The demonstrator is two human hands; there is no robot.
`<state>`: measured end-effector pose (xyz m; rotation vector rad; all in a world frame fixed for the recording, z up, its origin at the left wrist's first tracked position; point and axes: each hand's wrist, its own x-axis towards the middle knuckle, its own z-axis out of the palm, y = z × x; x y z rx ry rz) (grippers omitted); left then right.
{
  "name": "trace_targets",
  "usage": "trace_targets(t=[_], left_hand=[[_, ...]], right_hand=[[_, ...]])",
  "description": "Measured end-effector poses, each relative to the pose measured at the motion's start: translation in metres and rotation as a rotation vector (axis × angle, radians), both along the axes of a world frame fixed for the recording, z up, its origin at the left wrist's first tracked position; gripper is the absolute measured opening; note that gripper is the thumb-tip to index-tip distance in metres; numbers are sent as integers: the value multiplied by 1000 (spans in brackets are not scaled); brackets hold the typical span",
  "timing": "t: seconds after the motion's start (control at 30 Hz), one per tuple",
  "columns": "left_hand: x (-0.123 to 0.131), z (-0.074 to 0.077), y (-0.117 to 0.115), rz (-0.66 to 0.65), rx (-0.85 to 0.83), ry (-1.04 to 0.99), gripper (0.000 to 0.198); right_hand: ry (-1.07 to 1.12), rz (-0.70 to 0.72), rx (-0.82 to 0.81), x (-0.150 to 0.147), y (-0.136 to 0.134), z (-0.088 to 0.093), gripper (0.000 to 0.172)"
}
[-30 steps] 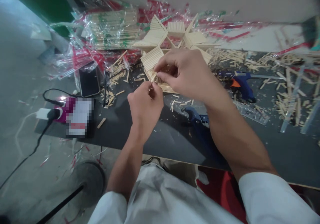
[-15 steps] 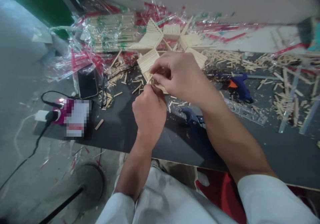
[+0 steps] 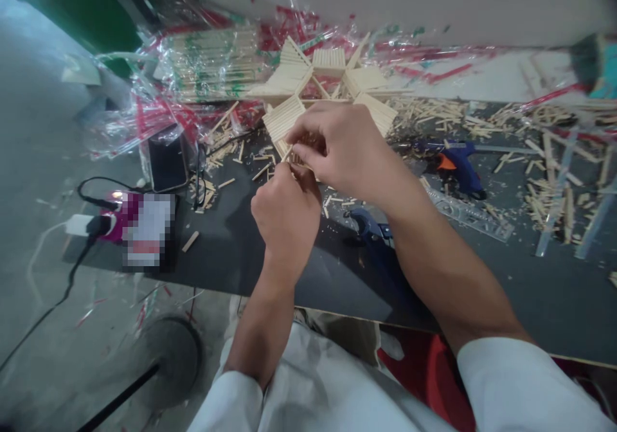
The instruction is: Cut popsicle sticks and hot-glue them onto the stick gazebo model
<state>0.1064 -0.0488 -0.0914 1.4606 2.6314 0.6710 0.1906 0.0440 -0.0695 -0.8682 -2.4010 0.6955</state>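
Note:
A star-like model of pale wooden sticks (image 3: 285,118) stands at the back middle of the dark table. My left hand (image 3: 286,216) is closed at the model's near edge, its fingertips around a small wooden stick (image 3: 287,155). Just above and to the right, my right hand (image 3: 337,146) is bent over the front of the model, thumb and index finger pinched near the same stick. What the right fingertips hold is too small to make out. Both hands cover the model's near part.
Right of my hands lie a blue glue gun (image 3: 465,168), a clear ruler (image 3: 470,216) and loose sticks (image 3: 554,207). A blue-handled tool (image 3: 378,239) lies near my right forearm. At left are a phone (image 3: 167,165), a purple power strip (image 3: 116,223) and wrapped stick bundles (image 3: 212,62).
The whole view has shifted very slightly. Both hands keep nearly the same pose at the model, with the left hand a touch further left.

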Motion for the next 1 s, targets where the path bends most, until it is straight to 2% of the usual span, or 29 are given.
trace_targets(t=[0.47, 0.67, 0.83, 1.0], left_hand=[[-3, -3, 0, -27, -54, -31, 18], [-5, -8, 1, -39, -7, 14, 16], [-7, -17, 4, -37, 124, 56, 17], [-12, -29, -1, -98, 355, 141, 23]], right_hand=[[73, 44, -38, 3, 3, -4, 11], [91, 39, -9, 3, 2, -6, 13], [34, 57, -31, 5, 0, -3, 10], [70, -38, -46, 14, -7, 11, 23]])
